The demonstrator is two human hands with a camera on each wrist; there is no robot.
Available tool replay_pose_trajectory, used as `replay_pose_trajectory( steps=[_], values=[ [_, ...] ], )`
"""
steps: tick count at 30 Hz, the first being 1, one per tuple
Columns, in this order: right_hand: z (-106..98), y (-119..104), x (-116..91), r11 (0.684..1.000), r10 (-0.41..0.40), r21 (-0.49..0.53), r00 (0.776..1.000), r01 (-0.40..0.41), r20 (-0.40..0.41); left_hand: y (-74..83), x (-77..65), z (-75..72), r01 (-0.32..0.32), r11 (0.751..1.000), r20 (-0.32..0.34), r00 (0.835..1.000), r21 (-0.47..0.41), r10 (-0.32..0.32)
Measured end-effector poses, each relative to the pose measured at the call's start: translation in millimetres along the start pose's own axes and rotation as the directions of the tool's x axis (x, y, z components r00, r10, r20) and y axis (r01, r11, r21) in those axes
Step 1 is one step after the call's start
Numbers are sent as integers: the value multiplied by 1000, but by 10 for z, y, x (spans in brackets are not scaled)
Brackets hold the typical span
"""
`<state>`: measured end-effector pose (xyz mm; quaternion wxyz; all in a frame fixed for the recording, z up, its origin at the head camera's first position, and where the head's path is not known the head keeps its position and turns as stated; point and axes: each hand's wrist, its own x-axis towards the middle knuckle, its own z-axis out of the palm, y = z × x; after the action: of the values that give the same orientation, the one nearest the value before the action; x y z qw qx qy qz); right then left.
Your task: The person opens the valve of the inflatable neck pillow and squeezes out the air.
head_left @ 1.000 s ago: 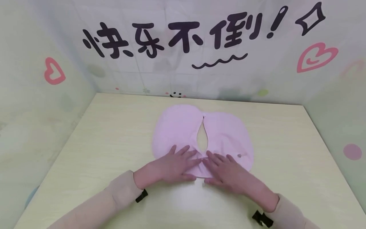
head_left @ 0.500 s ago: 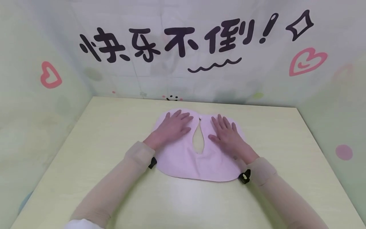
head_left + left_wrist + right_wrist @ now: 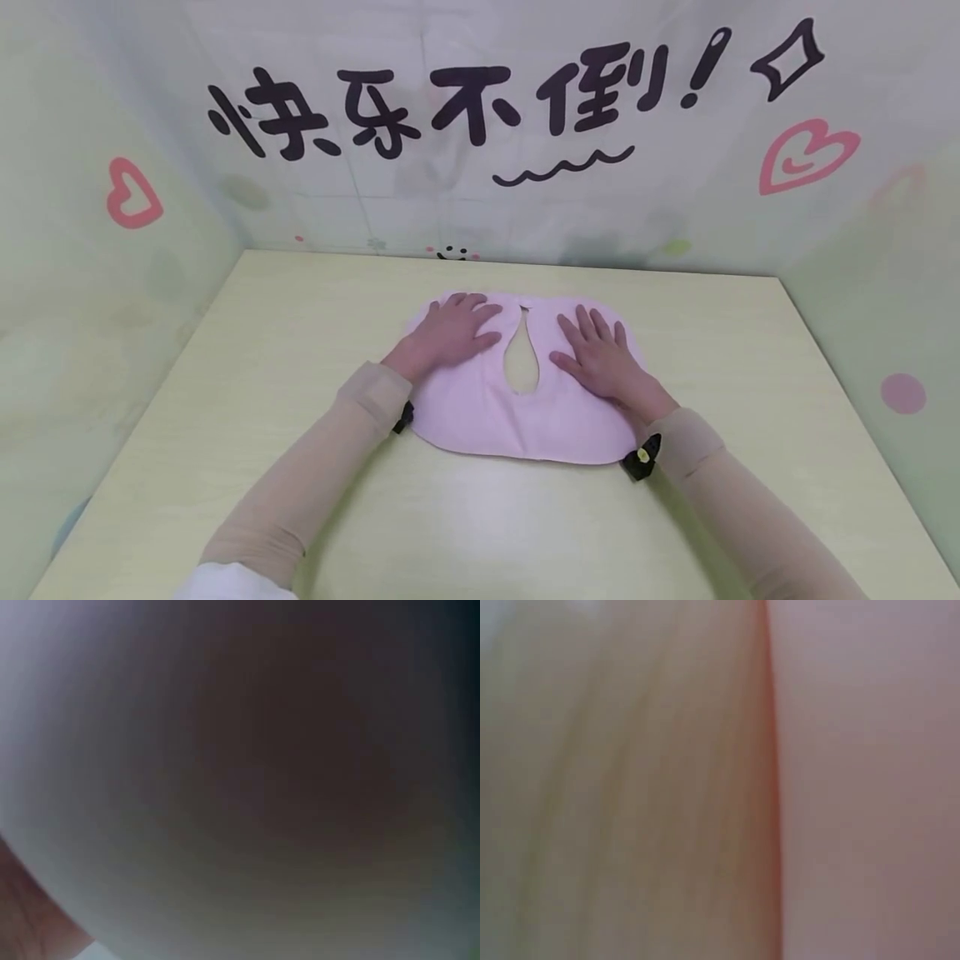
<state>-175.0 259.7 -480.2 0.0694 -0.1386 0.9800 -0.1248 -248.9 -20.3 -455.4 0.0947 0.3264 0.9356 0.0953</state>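
A pale pink cloth bib (image 3: pixel 480 425) lies spread on the table, with a teardrop-shaped opening in its middle whose narrow end points to the far side. On its far left part rests my left hand (image 3: pixel 453 327), palm down with fingers spread. My right hand (image 3: pixel 600 357) lies on the right part, its fingers straight and apart. Soft creases run from the opening towards the near edge. In the right wrist view the pink cloth (image 3: pixel 870 780) shows blurred beside the table. The left wrist view is mostly a dark blur.
The pale wooden table (image 3: pixel 480 533) extends round the bib on all sides. A printed cloth backdrop (image 3: pixel 450 200) stands along its far edge, and side panels flank it. Small black wrist cameras (image 3: pixel 641 458) sit by the sleeves, close to the bib's edges.
Both hands have moved from the bib's near middle to its far left and right parts, spreading apart. In the last half second they shift only slightly, and the bib's far left edge looks lower.
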Motion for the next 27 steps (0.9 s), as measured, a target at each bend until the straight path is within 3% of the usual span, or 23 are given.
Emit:
replay_pose_trajectory(
  steps=[7, 13, 18, 22, 27],
  values=[
    [-81, -95, -93, 999, 30, 17, 1000, -30, -2, 108, -81, -29, 62, 994, -13, 998, 87, -61],
    [-141, -321, -480, 997, -70, -44, 997, 68, -44, 222, -374, -53, 20, 991, -80, 997, 135, -9],
    [-72, -438, -679, 987, -119, -111, 992, 114, -35, 311, -597, 11, -17, 980, -60, 998, 200, 29],
    [7, -485, -694, 987, -112, -119, 994, 109, -12, 319, -678, 112, 25, 965, -33, 999, 260, -17],
    [86, -493, -678, 988, -90, -127, 996, 91, 14, 300, -704, 188, 118, 971, -13, 993, 208, -117]
  ],
)
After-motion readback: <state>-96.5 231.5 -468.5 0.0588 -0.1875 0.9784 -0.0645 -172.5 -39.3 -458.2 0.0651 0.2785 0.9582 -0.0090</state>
